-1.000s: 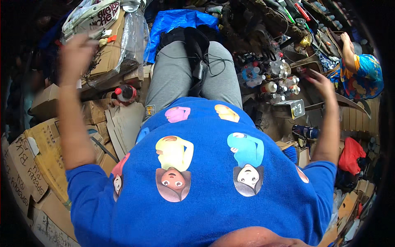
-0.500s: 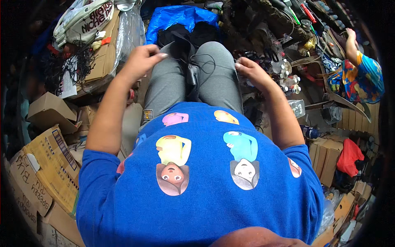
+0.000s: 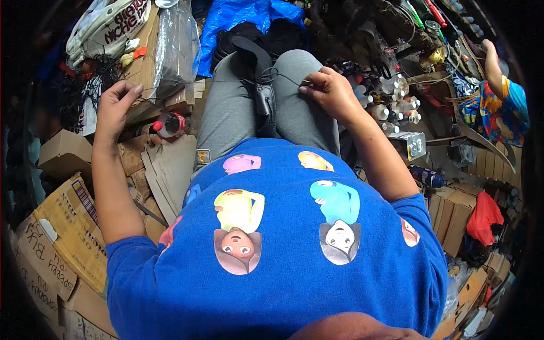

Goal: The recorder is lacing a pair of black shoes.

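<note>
Between my grey-clad knees stands a black leather-like piece, perhaps part of a shoe, with a curved black flap rising from its far end. A thin dark thread runs taut from it to my left hand, which is out past my left knee with thumb and fingers pinched on it. On the other side, my right hand hovers over my right thigh, closed in a pinch on the thread too. A loose loop of thread curls beside the black piece.
Flat cardboard and a bottle with a red cap lie at left. Several small bottles stand at right. Far ahead is a blue plastic sheet. Another person's arm shows at far right.
My left hand has swung outward to the left, stretching the thread. My right hand has shifted a little inward over my right thigh. The black piece stays between my knees.
</note>
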### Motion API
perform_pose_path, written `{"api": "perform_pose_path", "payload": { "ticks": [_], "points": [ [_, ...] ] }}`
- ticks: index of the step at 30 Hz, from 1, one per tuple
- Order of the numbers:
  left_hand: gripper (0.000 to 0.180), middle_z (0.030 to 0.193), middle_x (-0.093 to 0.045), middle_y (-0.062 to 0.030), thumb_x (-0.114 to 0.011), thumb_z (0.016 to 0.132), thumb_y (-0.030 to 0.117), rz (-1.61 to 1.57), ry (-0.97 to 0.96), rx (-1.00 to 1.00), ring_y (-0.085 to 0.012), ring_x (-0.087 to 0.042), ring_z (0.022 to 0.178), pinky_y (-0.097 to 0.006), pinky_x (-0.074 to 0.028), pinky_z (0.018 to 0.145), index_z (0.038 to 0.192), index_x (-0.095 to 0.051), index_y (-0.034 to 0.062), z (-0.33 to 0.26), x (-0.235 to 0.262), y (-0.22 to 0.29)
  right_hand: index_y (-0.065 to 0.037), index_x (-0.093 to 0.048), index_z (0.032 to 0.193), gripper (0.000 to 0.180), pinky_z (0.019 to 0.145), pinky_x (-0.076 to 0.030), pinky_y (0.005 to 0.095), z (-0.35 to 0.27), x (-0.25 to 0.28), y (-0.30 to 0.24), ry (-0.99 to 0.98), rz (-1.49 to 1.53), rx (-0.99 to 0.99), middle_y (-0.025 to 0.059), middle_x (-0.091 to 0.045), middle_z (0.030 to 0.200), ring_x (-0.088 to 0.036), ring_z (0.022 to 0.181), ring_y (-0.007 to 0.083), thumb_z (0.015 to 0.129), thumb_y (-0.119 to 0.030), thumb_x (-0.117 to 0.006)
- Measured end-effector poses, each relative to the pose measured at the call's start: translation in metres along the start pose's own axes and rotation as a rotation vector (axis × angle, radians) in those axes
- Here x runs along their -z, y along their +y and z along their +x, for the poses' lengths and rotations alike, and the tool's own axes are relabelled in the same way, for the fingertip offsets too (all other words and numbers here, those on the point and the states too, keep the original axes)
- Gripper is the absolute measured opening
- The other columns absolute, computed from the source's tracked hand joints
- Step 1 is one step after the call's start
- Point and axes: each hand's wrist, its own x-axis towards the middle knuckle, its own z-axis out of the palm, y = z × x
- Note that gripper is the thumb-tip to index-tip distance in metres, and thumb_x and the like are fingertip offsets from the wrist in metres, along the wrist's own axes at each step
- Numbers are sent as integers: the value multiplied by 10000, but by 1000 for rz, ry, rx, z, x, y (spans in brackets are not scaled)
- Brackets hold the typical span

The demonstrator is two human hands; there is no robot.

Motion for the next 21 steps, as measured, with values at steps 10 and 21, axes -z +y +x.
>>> {"api": "perform_pose_path", "payload": {
  "ticks": [10, 21],
  "points": [
    [219, 728, -510, 70, -659, 926, 179, 86, 164, 61, -27, -410, 699, -209, -334, 642, 760, -595, 52, -19, 46, -42, -62, -642, 938, 228, 701, -397, 243, -39, 110, 98, 245, 538, -340, -49, -554, 820, -482, 781, 68, 921, -290, -650],
    [385, 1325, -583, -114, -687, 850, 171, 469, 113, -635, -301, -560, 1190, -393, -436, 1015, 1220, -638, 76, 40, -89, 34, -43, -622, 1270, 363, 854, -458, 257, -52, 95, 100, 195, 16, -384, 62, -608, 998, -591, 909, 135, 938, -188, -604]
  ]
}}
